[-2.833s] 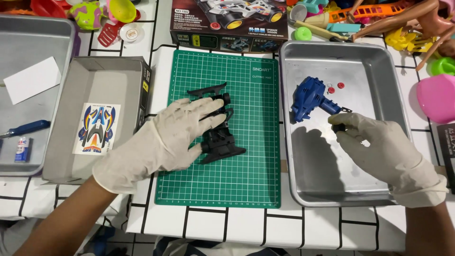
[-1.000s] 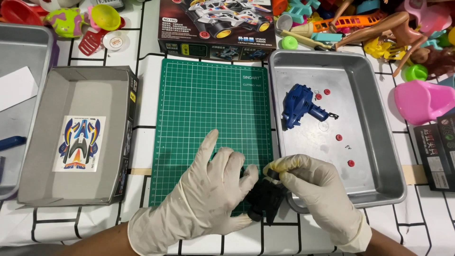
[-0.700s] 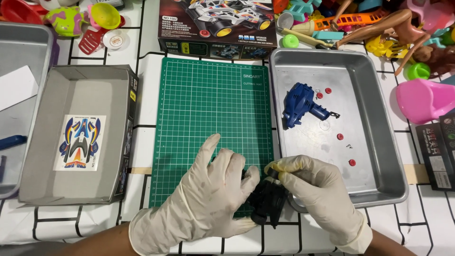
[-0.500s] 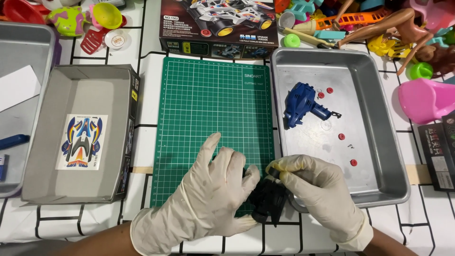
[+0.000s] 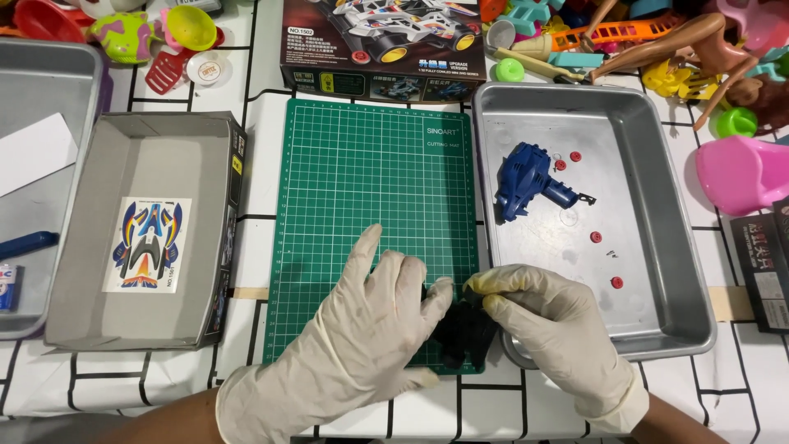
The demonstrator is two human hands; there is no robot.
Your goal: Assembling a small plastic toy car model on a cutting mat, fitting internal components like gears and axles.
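Both my hands wear pale latex gloves. My left hand (image 5: 362,337) lies over the near edge of the green cutting mat (image 5: 370,197) and holds a black toy car chassis (image 5: 462,333) from the left. My right hand (image 5: 551,329) grips the same chassis from the right, its fingertips pinched at the top. Most of the chassis is hidden between the hands. A blue toy car body (image 5: 526,179) lies in the metal tray (image 5: 657,271) to the right, among several small red round parts (image 5: 596,237).
A grey cardboard box lid (image 5: 99,164) holding a sticker sheet (image 5: 148,244) sits left of the mat. The model kit box (image 5: 378,41) stands behind it. Another metal tray (image 5: 33,99) is at far left. Colourful plastic toys (image 5: 657,49) crowd the back edge.
Earlier my left hand rested on the chassis at mid mat and my right hand was in the tray. Now both hands hold the chassis at the mat's near edge; little has moved over the last second.
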